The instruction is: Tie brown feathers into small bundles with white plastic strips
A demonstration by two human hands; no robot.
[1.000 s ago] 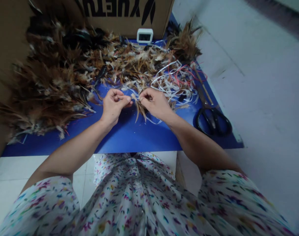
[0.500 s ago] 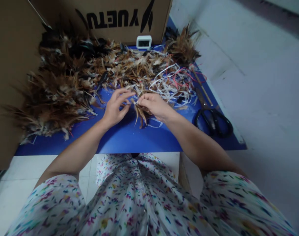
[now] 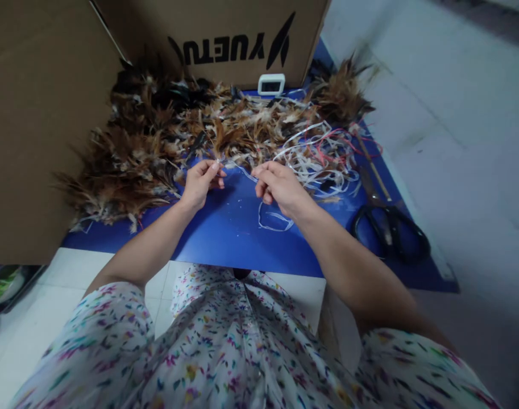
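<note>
My left hand (image 3: 203, 183) is closed in a pinch, thumb against forefinger, at the pale base of a small brown feather bunch (image 3: 225, 137). The feathers fan upward beyond the fingertips and blend with the pile behind. A thin white plastic string (image 3: 243, 170) runs from there to my right hand (image 3: 281, 186), which pinches it between thumb and forefinger. Below the right hand a loop of white string (image 3: 276, 228) lies on the blue tabletop (image 3: 237, 244). The two hands are a short way apart, just above the table.
A broad feather pile (image 3: 131, 153) covers the table's left and back. Tangled white and red strings (image 3: 327, 156) lie right of my right hand. Black-handled scissors (image 3: 389, 230) and a thin stick (image 3: 374, 165) are on the right. A white digital clock (image 3: 271, 84) stands before a cardboard box (image 3: 242, 23).
My hands have moved apart, stretching the string between them. The feather bunch that hung down between them now points up at my left fingertips. The camera view has shifted left.
</note>
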